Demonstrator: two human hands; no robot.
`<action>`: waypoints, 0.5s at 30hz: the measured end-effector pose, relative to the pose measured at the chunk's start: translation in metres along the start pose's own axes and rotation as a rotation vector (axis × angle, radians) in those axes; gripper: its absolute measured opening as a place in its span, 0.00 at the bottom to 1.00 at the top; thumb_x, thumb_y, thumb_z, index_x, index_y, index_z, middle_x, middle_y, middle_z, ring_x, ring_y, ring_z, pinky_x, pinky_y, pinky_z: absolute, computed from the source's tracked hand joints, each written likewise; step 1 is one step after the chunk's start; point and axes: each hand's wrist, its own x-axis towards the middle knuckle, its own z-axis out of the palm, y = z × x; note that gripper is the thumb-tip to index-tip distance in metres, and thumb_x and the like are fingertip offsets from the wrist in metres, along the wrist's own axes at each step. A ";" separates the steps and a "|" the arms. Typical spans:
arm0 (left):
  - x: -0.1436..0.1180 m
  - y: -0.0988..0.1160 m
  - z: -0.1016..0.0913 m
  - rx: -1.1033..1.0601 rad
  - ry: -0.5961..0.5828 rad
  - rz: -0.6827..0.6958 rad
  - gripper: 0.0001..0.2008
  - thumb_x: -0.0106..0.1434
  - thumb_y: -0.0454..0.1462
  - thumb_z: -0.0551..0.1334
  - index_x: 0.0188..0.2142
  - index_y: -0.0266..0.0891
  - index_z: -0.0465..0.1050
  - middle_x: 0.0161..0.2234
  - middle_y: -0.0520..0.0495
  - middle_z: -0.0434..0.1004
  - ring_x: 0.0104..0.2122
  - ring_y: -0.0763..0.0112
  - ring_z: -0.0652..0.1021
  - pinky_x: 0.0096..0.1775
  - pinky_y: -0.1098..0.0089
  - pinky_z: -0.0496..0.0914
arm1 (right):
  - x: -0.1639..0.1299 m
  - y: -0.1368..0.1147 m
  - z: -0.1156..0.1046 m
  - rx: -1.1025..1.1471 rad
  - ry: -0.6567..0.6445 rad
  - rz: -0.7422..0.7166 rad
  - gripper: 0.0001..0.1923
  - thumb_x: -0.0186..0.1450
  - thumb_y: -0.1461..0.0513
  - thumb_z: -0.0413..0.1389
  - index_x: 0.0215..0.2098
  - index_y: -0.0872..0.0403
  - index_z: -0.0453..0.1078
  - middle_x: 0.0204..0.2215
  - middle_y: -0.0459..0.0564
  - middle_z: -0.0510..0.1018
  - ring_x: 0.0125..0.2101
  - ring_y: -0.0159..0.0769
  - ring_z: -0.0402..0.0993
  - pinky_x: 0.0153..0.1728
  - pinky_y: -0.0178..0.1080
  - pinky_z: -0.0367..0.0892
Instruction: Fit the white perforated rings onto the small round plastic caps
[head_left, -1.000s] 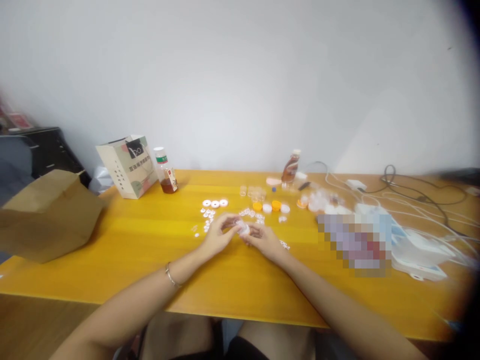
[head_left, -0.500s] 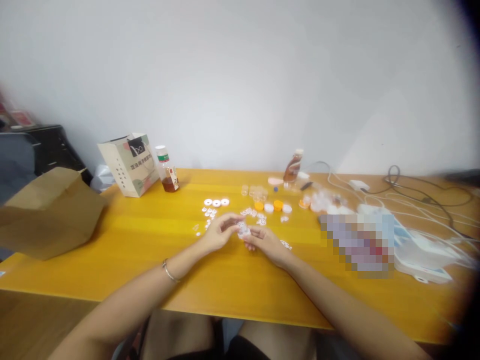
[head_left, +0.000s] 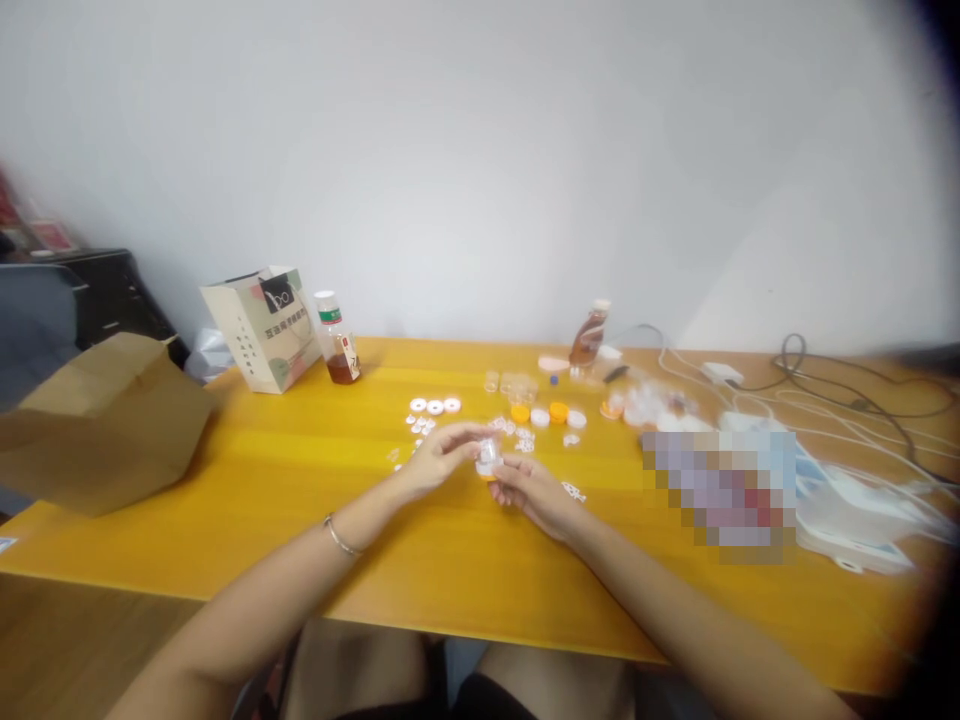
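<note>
Between my two hands, above the middle of the table [head_left: 420, 570], is a small clear and white plastic piece [head_left: 489, 455] with an orange lower edge; blur hides its exact kind. The fingers of my left hand [head_left: 439, 462] close on its left side. On the other side my right hand [head_left: 536, 492] pinches it low down. Just beyond my hands lie small white plastic pieces [head_left: 525, 441]. Further back is a row of orange caps [head_left: 559, 411] and white caps [head_left: 539, 417], with clear cups [head_left: 523, 388] behind them.
White rings [head_left: 435, 407] lie beyond my left hand. At the back left stand a paper bag [head_left: 262, 340] and a bottle of dark liquid [head_left: 341, 350]; another brown bottle [head_left: 589, 335] stands back right. A brown bag [head_left: 112, 430], cables [head_left: 825, 390] and a blurred-out object [head_left: 720, 490] flank them.
The held piece has turned in my fingers, so its orange lower edge now shows. Both hands stay nearly in place, and the view has shifted slightly.
</note>
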 end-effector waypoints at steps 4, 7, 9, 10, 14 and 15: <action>0.000 0.001 0.002 -0.047 0.044 0.013 0.16 0.57 0.41 0.59 0.43 0.37 0.69 0.43 0.42 0.71 0.42 0.66 0.71 0.45 0.68 0.64 | 0.001 -0.001 0.000 0.007 0.001 -0.006 0.11 0.53 0.56 0.59 0.29 0.57 0.68 0.18 0.42 0.69 0.19 0.23 0.62 0.23 0.30 0.55; 0.000 -0.002 0.004 -0.074 0.097 0.008 0.15 0.54 0.41 0.62 0.40 0.37 0.70 0.40 0.44 0.72 0.40 0.66 0.72 0.43 0.67 0.64 | 0.000 -0.002 0.000 0.013 -0.016 0.003 0.11 0.53 0.57 0.59 0.29 0.57 0.68 0.19 0.42 0.70 0.19 0.23 0.62 0.23 0.30 0.56; -0.001 -0.001 0.005 -0.135 0.045 -0.011 0.15 0.55 0.41 0.61 0.41 0.38 0.69 0.40 0.43 0.72 0.40 0.65 0.72 0.44 0.66 0.64 | -0.001 -0.002 0.000 0.061 -0.038 0.011 0.12 0.53 0.56 0.58 0.28 0.57 0.68 0.19 0.43 0.70 0.19 0.24 0.63 0.23 0.30 0.56; -0.001 -0.001 0.005 -0.172 0.012 -0.019 0.16 0.55 0.42 0.61 0.42 0.38 0.68 0.41 0.43 0.72 0.41 0.64 0.72 0.44 0.65 0.64 | -0.001 -0.002 -0.001 0.081 -0.045 0.012 0.12 0.54 0.56 0.58 0.28 0.57 0.68 0.19 0.43 0.70 0.20 0.24 0.63 0.23 0.30 0.56; -0.002 0.000 0.006 -0.181 0.056 -0.032 0.22 0.54 0.42 0.62 0.47 0.40 0.63 0.49 0.42 0.66 0.47 0.62 0.68 0.47 0.65 0.63 | -0.001 -0.002 -0.001 0.069 -0.046 -0.001 0.11 0.54 0.56 0.58 0.28 0.56 0.68 0.18 0.43 0.70 0.19 0.24 0.62 0.23 0.31 0.56; -0.002 -0.001 0.007 -0.147 0.101 -0.031 0.22 0.53 0.42 0.63 0.47 0.40 0.64 0.48 0.42 0.65 0.47 0.63 0.68 0.47 0.66 0.63 | -0.001 -0.002 -0.002 0.058 -0.047 -0.002 0.11 0.54 0.56 0.58 0.29 0.56 0.68 0.18 0.43 0.70 0.19 0.24 0.62 0.23 0.31 0.56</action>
